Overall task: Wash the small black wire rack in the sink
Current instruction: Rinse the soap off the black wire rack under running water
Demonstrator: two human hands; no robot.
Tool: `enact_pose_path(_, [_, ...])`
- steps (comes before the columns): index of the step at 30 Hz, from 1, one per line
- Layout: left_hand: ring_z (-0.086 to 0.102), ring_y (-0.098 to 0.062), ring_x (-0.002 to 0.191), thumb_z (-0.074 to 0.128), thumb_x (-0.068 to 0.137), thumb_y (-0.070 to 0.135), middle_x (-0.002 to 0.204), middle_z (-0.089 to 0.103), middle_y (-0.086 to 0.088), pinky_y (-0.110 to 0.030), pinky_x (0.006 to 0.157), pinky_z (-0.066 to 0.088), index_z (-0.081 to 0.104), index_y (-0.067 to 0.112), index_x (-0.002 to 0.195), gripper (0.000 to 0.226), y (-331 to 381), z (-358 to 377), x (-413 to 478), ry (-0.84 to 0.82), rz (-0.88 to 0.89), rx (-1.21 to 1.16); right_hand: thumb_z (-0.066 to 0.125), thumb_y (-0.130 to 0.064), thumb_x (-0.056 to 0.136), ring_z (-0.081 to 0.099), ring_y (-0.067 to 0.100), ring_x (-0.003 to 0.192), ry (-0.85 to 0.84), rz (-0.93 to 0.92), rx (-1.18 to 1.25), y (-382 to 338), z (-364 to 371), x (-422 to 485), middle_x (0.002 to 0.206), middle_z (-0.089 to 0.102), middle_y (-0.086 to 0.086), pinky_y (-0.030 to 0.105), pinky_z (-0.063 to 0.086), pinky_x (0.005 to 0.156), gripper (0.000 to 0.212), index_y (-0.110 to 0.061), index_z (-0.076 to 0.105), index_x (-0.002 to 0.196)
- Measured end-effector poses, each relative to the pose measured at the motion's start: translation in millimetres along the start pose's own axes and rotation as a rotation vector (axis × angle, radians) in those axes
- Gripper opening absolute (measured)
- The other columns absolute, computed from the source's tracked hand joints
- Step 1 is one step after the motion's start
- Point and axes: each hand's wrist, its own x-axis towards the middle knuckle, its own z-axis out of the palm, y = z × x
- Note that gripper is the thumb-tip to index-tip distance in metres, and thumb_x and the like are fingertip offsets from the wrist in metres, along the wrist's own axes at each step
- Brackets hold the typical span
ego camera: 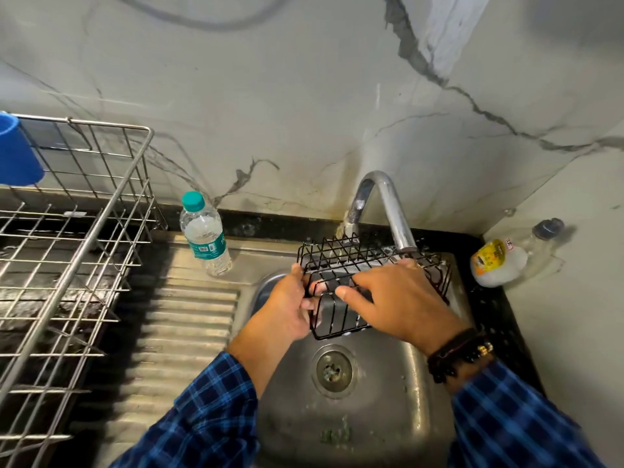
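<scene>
The small black wire rack (341, 258) hangs over the steel sink (381, 417), just under the spout of the chrome tap (388, 211). My left hand (290, 305) grips the rack's left end, fingers curled round its wires. My right hand (401, 298) lies across the rack's top and front, fingers spread over the wires and thumb pointing left. The rack's right end shows past my right hand. I cannot tell whether water runs from the tap.
A plastic water bottle (206, 234) stands on the ribbed drainboard (182, 332) left of the sink. A large steel dish rack (67, 251) with a blue cup (17, 150) fills the left. A tipped soap bottle (499, 265) lies at the right corner. The drain (332, 371) sits below my hands.
</scene>
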Motion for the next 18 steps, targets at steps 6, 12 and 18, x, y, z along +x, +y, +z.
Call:
enact_pose_path(6, [0.026,-0.007,0.030,0.034,0.106,0.051,0.047,0.048,0.006,-0.029,0.057,0.032,0.050,0.019,0.070,0.050,13.4,-11.3,-6.7,0.003,0.016,0.003,0.045,-0.058,0.097,0.065,0.000,0.075,0.040,0.029,0.457,19.8,-16.9,-7.5,0.081,0.072,-0.010,0.027,0.056,0.076,0.039,-0.030,0.073,0.096])
enact_pose_path(12, [0.029,-0.007,0.034,0.039,0.103,0.054,0.054,0.055,0.004,-0.032,0.059,0.039,0.055,0.019,0.080,0.045,22.8,-30.2,-5.4,0.009,0.045,0.068,0.045,-0.044,0.100,0.057,0.005,0.078,0.201,-0.018,0.137,14.5,1.7,3.0,0.095,0.060,-0.013,0.018,0.036,0.067,0.021,-0.030,0.060,0.096])
enact_pose_path(18, [0.030,-0.008,0.035,0.041,0.102,0.054,0.052,0.050,0.005,-0.032,0.061,0.038,0.053,0.019,0.075,0.046,14.9,-51.3,-8.5,0.009,0.020,0.036,0.035,-0.049,0.102,0.049,0.004,0.123,0.072,-0.102,0.175,16.7,9.7,-6.7,0.138,0.054,-0.017,0.030,0.032,0.101,0.038,-0.040,0.057,0.133])
